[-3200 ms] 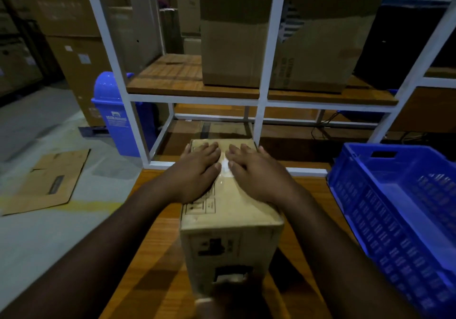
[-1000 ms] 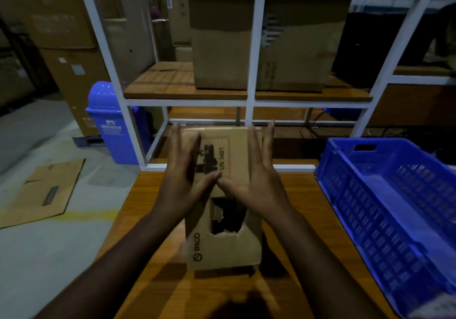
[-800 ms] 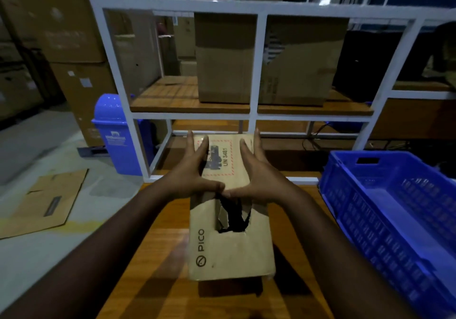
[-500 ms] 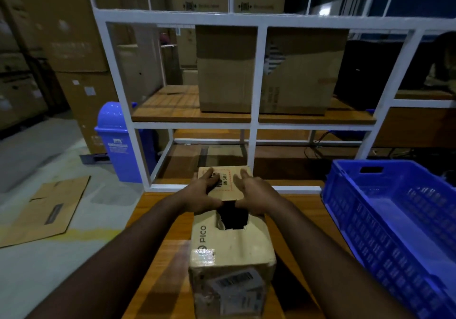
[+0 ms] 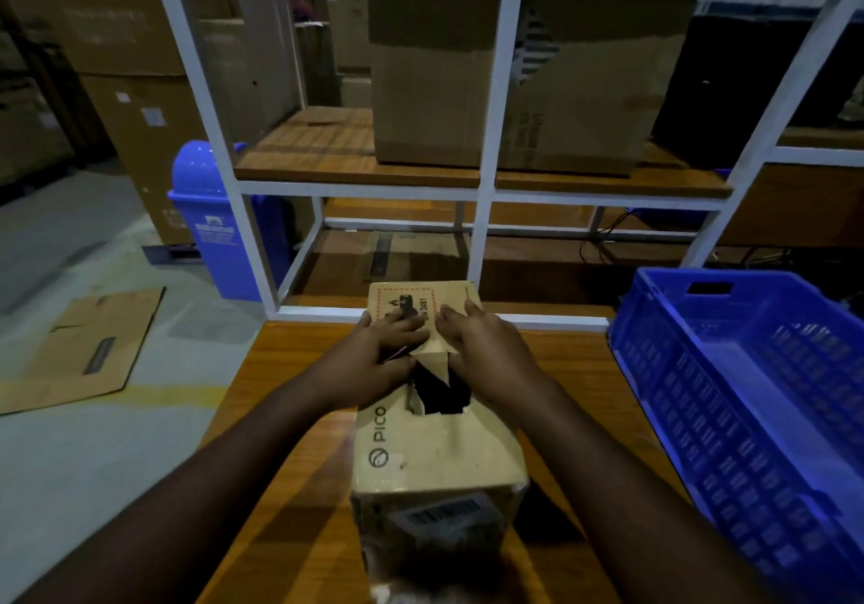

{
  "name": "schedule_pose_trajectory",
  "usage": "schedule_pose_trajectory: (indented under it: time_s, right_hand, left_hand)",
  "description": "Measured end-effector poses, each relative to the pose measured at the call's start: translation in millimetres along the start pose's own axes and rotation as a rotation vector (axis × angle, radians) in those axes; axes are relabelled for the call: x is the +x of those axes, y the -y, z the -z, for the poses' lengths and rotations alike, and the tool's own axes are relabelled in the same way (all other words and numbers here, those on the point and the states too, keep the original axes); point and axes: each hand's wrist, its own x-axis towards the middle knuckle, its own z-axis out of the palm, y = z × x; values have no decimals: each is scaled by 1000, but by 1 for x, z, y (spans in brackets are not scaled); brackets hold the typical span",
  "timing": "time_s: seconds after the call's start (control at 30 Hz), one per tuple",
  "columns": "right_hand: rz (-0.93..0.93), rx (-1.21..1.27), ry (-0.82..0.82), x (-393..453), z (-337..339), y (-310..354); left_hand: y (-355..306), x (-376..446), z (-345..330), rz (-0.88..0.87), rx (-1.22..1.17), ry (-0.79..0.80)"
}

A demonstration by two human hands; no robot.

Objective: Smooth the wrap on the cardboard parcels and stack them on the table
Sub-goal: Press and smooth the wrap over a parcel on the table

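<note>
Cardboard parcel [image 5: 435,421] lies lengthwise on the wooden table [image 5: 290,477] in front of me, its near end with a barcode label toward me and its far end almost at the white shelf frame [image 5: 481,210]. My left hand [image 5: 383,355] and right hand [image 5: 486,346] both rest flat on the far part of its top face, fingers straight and spread a little, pressing down and gripping nothing. Between my hands is a ragged tear [image 5: 442,390] in the top, dark inside, with a loose pointed flap of card sticking up at its far edge.

That tear is my main worry. If I slide my palms toward it, I judge a fingertip could catch the flap and rip it wider, or bunch the clear wrap instead of flattening it. Pressing hard beside the hole might also cave the weakened top in.

The parcel is long and narrow, so pushing on the far end alone could nudge it forward against the frame or skew it on the smooth wood. Light here is dim, and I cannot tell how well the wrap lies on the sides. A blue crate [image 5: 748,393] sits on the right, near the parcel but not touching it.
</note>
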Motion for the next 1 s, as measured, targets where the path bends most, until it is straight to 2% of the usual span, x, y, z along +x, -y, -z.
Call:
schedule_pose_trajectory:
  time_s: [0.13,0.2,0.27,0.37,0.47,0.57,0.73,0.8,0.87,0.93,1.0]
  right_hand:
    - [-74,245,-67,5,4,9]
    - [-54,304,29,2,13,-1]
    - [-1,345,145,-10,24,-11]
    - [91,461,94,-42,21,-19]
    - [160,425,105,-67,-5,-16]
    - [174,499,50,-64,-14,-13]
    - [211,263,48,-57,11,-6]
    - [183,239,55,-64,19,-3]
    - [201,252,114,-77,22,1]
    - [256,175,185,-90,17,4]
    - [271,114,205,-97,10,4]
  left_hand:
    - [-17,11,-2,108,-147,-142]
    - [-15,7,-1,122,-254,-208]
    - [-9,-4,0,83,-281,-221]
    - [4,-27,0,-87,-213,-236]
    - [12,-43,-6,-254,-111,-153]
    - [10,-40,-10,-267,-67,-117]
    - [-8,-31,3,-317,44,-83]
    - [-10,-36,4,-345,91,-105]
    - [-7,-46,6,-360,42,-87]
    - [2,-60,6,-307,-3,36]
    - [10,-70,4,-292,88,142]
